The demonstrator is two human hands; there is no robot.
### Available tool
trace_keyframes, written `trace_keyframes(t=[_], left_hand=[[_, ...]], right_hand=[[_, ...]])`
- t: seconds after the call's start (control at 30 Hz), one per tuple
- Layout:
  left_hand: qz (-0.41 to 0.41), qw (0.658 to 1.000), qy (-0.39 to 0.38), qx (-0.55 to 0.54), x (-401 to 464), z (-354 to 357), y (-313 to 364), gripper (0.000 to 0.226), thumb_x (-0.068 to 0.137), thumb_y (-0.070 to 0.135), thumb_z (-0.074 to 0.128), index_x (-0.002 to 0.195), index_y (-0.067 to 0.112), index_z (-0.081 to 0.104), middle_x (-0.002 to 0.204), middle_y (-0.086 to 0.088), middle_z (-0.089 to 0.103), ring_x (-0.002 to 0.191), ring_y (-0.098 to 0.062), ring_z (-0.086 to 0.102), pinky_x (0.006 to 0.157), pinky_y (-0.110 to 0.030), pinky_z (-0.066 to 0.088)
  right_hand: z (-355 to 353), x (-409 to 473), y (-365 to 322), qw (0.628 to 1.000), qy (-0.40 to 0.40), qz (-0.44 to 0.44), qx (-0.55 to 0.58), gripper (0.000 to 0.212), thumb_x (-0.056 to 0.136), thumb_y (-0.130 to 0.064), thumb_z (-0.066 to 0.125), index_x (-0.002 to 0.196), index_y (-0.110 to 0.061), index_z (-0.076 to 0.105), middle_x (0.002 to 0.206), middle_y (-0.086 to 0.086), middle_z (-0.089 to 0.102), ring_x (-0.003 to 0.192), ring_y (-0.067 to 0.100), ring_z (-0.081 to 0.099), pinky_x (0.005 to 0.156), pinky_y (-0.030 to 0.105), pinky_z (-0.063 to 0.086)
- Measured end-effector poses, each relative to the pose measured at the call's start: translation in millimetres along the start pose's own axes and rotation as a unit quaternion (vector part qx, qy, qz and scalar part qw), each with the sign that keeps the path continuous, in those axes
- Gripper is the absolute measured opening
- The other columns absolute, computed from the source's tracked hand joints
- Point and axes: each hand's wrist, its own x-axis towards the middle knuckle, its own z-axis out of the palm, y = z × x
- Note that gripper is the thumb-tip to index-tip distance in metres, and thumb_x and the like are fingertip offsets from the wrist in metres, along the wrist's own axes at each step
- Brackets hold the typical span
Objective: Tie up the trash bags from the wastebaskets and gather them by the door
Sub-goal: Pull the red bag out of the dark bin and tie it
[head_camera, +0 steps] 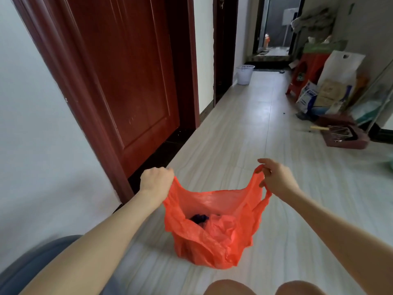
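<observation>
One orange bag (212, 226) sits on the floor (244, 135) at six o'clock, mouth spread. Left hand (156, 179) fingers clench one handle; right hand (276, 177) fingers pinch the other. One white wastebasket (244, 74) stands at twelve o'clock.

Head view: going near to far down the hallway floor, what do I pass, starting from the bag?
Orange trash bag, held open by the left hand and right hand → dark red toolbox on the right → red stool → white wastebasket by the left wall → far doorway.
</observation>
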Motion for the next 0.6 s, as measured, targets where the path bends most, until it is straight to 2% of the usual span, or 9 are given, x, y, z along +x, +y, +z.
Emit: trace_keyframes(t=[0.07, 0.1, 0.17, 0.23, 0.3, 0.4, 0.47, 0.53, 0.6], left_hand=[[-0.078, 0.983, -0.083, -0.144, 2, -4, -1, 0.020, 0.089, 0.010, 0.044, 0.103, 0.009, 0.059, 0.104, -0.012, 0.065, 0.097, -0.031, 0.063, 0.074, -0.035, 0.048], [-0.118, 0.945, -0.108, -0.285, 3, -8, 1, 0.017, 0.090, 0.012, 0.045, 0.098, 0.009, 0.060, 0.096, -0.013, 0.066, 0.088, -0.028, 0.064, 0.071, -0.033, 0.049], [-0.172, 0.776, -0.160, -0.586, 3, -14, 12, 0.014, 0.090, 0.005, 0.047, 0.098, 0.009, 0.057, 0.078, -0.011, 0.061, 0.065, -0.020, 0.062, 0.063, -0.031, 0.050], [-0.180, 0.615, -0.172, -0.748, 3, -20, 21, 0.025, 0.091, -0.002, 0.046, 0.113, 0.009, 0.051, 0.077, -0.010, 0.057, 0.062, -0.018, 0.058, 0.063, -0.036, 0.051], [-0.163, 0.549, -0.172, -0.802, 3, -25, 26, 0.038, 0.089, -0.008, 0.046, 0.123, 0.009, 0.045, 0.081, -0.011, 0.053, 0.065, -0.022, 0.055, 0.071, -0.045, 0.052], [-0.137, 0.654, -0.217, -0.712, 5, -25, 26, 0.049, 0.086, -0.011, 0.050, 0.127, 0.015, 0.045, 0.074, -0.011, 0.052, 0.058, -0.019, 0.055, 0.076, -0.041, 0.052], [-0.132, 0.729, -0.207, -0.639, 8, -23, 27, 0.043, 0.085, -0.009, 0.053, 0.124, 0.010, 0.051, 0.071, -0.008, 0.055, 0.045, -0.012, 0.057, 0.065, -0.031, 0.052], [-0.153, 0.779, -0.084, -0.602, 14, -19, 26, 0.035, 0.083, -0.003, 0.058, 0.116, 0.008, 0.057, 0.071, -0.009, 0.059, 0.037, -0.006, 0.057, 0.051, -0.022, 0.052], [-0.168, 0.779, 0.046, -0.603, 18, -15, 30, 0.026, 0.084, 0.005, 0.058, 0.110, 0.010, 0.059, 0.083, -0.012, 0.067, 0.048, -0.011, 0.062, 0.057, -0.027, 0.056]], right_hand=[[-6, -1, -3, 0.997, 0.021, -0.011, -0.067, 0.035, 0.089, -0.007, 0.038, 0.116, -0.013, 0.060, 0.097, 0.009, 0.072, 0.083, 0.032, 0.068, 0.071, 0.035, 0.054], [-9, -2, -5, 0.994, 0.034, -0.009, -0.100, 0.033, 0.089, -0.010, 0.039, 0.114, -0.014, 0.061, 0.099, 0.012, 0.071, 0.089, 0.035, 0.066, 0.071, 0.033, 0.050], [-16, -5, -7, 0.990, 0.056, 0.005, -0.132, 0.029, 0.092, -0.016, 0.038, 0.112, -0.018, 0.059, 0.100, 0.015, 0.070, 0.093, 0.038, 0.062, 0.066, 0.033, 0.043], [-20, -6, -5, 0.990, 0.075, 0.018, -0.119, 0.029, 0.095, -0.019, 0.033, 0.114, -0.019, 0.056, 0.100, 0.016, 0.068, 0.089, 0.039, 0.061, 0.068, 0.036, 0.046], [-25, -5, -2, 0.993, 0.082, 0.034, -0.076, 0.031, 0.096, -0.021, 0.031, 0.119, -0.021, 0.052, 0.103, 0.016, 0.067, 0.090, 0.038, 0.061, 0.072, 0.039, 0.049], [-33, -2, 1, 0.997, 0.049, 0.063, -0.022, 0.039, 0.097, -0.020, 0.033, 0.136, -0.018, 0.038, 0.119, 0.019, 0.061, 0.105, 0.037, 0.058, 0.084, 0.042, 0.049], [-41, -2, 3, 0.997, 0.033, 0.072, 0.019, 0.048, 0.096, -0.014, 0.036, 0.143, -0.012, 0.029, 0.118, 0.024, 0.060, 0.106, 0.036, 0.056, 0.088, 0.042, 0.046], [-50, 0, 9, 0.992, 0.055, 0.074, 0.086, 0.054, 0.093, -0.008, 0.037, 0.145, -0.010, 0.025, 0.096, 0.021, 0.060, 0.088, 0.032, 0.058, 0.078, 0.039, 0.048], [-56, 2, 15, 0.985, 0.095, 0.066, 0.130, 0.052, 0.092, -0.005, 0.038, 0.143, -0.011, 0.031, 0.085, 0.014, 0.057, 0.076, 0.027, 0.056, 0.065, 0.033, 0.046]])
